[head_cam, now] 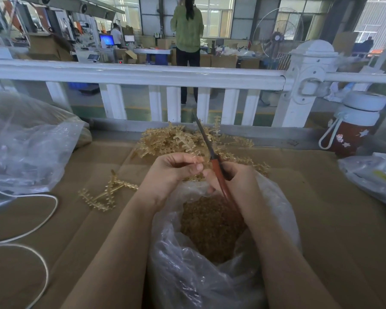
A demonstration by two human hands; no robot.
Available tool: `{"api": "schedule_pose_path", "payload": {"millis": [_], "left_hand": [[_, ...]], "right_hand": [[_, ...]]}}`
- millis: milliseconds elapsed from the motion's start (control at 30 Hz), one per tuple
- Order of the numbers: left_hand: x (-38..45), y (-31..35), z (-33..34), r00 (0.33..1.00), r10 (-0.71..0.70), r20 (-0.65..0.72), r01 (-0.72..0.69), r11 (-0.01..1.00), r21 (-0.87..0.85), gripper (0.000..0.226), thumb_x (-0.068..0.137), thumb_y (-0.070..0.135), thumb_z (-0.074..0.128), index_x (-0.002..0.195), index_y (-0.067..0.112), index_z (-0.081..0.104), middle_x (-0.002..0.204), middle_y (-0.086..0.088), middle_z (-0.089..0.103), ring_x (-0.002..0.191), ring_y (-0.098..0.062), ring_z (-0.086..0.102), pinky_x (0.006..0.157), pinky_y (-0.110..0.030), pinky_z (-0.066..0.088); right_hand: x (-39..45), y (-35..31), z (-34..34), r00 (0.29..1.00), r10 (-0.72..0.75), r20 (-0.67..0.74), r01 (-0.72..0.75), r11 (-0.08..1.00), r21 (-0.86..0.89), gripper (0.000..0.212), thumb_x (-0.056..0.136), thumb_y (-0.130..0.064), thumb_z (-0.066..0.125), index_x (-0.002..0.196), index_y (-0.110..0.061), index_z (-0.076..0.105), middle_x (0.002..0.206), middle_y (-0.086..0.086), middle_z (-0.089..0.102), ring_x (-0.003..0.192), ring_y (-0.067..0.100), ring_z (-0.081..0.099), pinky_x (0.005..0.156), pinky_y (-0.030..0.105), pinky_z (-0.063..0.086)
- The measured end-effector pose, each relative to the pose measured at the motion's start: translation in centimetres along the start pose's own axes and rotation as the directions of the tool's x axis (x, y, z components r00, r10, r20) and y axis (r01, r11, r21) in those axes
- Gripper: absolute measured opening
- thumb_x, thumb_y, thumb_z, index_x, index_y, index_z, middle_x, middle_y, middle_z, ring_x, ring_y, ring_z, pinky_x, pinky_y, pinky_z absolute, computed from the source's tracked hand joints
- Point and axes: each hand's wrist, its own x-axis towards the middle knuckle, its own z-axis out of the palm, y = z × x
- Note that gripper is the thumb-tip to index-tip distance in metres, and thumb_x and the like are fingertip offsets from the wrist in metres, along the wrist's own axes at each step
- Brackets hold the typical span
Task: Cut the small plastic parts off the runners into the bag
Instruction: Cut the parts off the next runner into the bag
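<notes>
A clear plastic bag (210, 275) stands open in front of me, holding a heap of small amber parts (210, 226). Above its mouth my left hand (172, 172) pinches a thin amber runner between thumb and fingers. My right hand (234, 184) grips red-handled scissors (217, 168), whose blades point up and away, close together. A pile of amber runners (178, 139) lies just beyond both hands. One more runner (105, 195) lies on the cardboard to the left.
Brown cardboard (332, 208) covers the worktop. A big clear bag (25, 148) lies at left, a white cord (38, 221) loops near it. At right are a red bottle (352, 128) and another bag (372, 175). A white railing (143, 74) runs behind; a person (187, 34) stands beyond.
</notes>
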Motion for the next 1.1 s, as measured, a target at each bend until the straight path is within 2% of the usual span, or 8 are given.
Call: {"api": "schedule_pose_path", "payload": {"millis": [167,267,433,633,733,833,900,1100], "left_hand": [[0.0,0.0,-0.1,0.998,-0.003,0.056,0.006,0.999,-0.049,0.011,0.067,0.009,0.078,0.07,0.019,0.08,0.085,-0.001,0.077,0.084,-0.012,0.071,0.08,-0.022,0.054],[-0.1,-0.1,0.0,0.996,0.004,0.085,0.002,0.997,-0.075,0.01,0.066,0.011,0.08,0.073,0.018,0.08,0.089,-0.005,0.077,0.088,-0.018,0.071,0.084,-0.027,0.055],[-0.2,0.1,0.3,0.995,0.004,0.103,0.004,0.997,-0.077,0.013,0.063,0.014,0.083,0.076,0.016,0.079,0.086,-0.01,0.076,0.084,-0.02,0.072,0.082,-0.029,0.056],[0.0,0.3,0.3,1.0,0.007,-0.006,-0.007,1.0,0.016,0.012,0.07,0.026,0.08,0.072,0.015,0.075,0.078,-0.007,0.073,0.075,-0.014,0.063,0.076,-0.023,0.052],[0.1,0.3,0.2,0.998,0.03,-0.049,-0.028,0.999,0.037,0.016,0.073,0.025,0.079,0.074,0.01,0.076,0.08,-0.012,0.073,0.077,-0.02,0.062,0.081,-0.027,0.053],[0.1,0.5,0.0,0.992,0.071,-0.104,-0.071,0.997,0.004,0.01,0.074,0.023,0.078,0.076,0.012,0.078,0.077,-0.008,0.074,0.07,-0.012,0.063,0.072,-0.02,0.052],[0.1,0.5,-0.1,0.988,0.09,-0.127,-0.093,0.995,-0.022,0.009,0.073,0.022,0.078,0.075,0.013,0.077,0.073,-0.004,0.074,0.067,-0.008,0.064,0.069,-0.017,0.052],[-0.1,0.7,-0.2,0.989,0.134,-0.07,-0.131,0.99,0.043,0.012,0.078,0.025,0.07,0.068,0.025,0.077,0.073,0.004,0.072,0.074,-0.007,0.065,0.076,-0.017,0.05]], "right_hand": [[0.1,-0.5,-0.3,0.998,0.053,-0.023,-0.05,0.994,0.098,0.016,0.09,-0.019,0.073,0.076,-0.012,0.075,0.066,0.0,0.074,0.047,0.0,0.058,0.051,0.013,0.045],[0.0,-0.8,-0.6,0.996,0.086,-0.021,-0.08,0.981,0.177,0.007,0.089,-0.016,0.074,0.082,-0.014,0.074,0.067,0.0,0.074,0.047,-0.001,0.059,0.048,0.012,0.043],[0.0,-0.8,-0.4,0.996,0.084,-0.037,-0.079,0.989,0.127,0.001,0.088,-0.013,0.075,0.087,-0.014,0.074,0.067,-0.006,0.075,0.057,0.0,0.067,0.052,0.01,0.047],[0.2,-0.3,-0.3,0.991,0.091,-0.098,-0.089,0.996,0.03,0.01,0.086,-0.018,0.077,0.08,-0.022,0.071,0.073,-0.005,0.075,0.07,0.013,0.073,0.073,0.035,0.062],[0.3,0.3,-0.3,0.989,0.062,-0.131,-0.07,0.996,-0.059,0.011,0.084,-0.035,0.079,0.083,-0.028,0.07,0.077,-0.015,0.073,0.073,0.007,0.07,0.077,0.038,0.06],[-0.1,0.8,-0.5,0.989,-0.067,-0.133,0.021,0.945,-0.325,0.048,0.07,-0.075,0.069,0.094,-0.034,0.065,0.077,-0.021,0.067,0.078,-0.002,0.062,0.07,0.023,0.051],[-0.4,0.8,-0.6,0.99,-0.115,-0.082,0.064,0.883,-0.465,0.064,0.062,-0.09,0.054,0.098,-0.036,0.057,0.084,-0.025,0.062,0.08,-0.002,0.058,0.068,0.023,0.049],[-0.1,1.0,-0.4,0.993,-0.112,-0.043,0.065,0.8,-0.597,0.067,0.065,-0.09,0.054,0.105,-0.036,0.053,0.096,-0.025,0.057,0.086,0.003,0.057,0.069,0.025,0.048]]}}
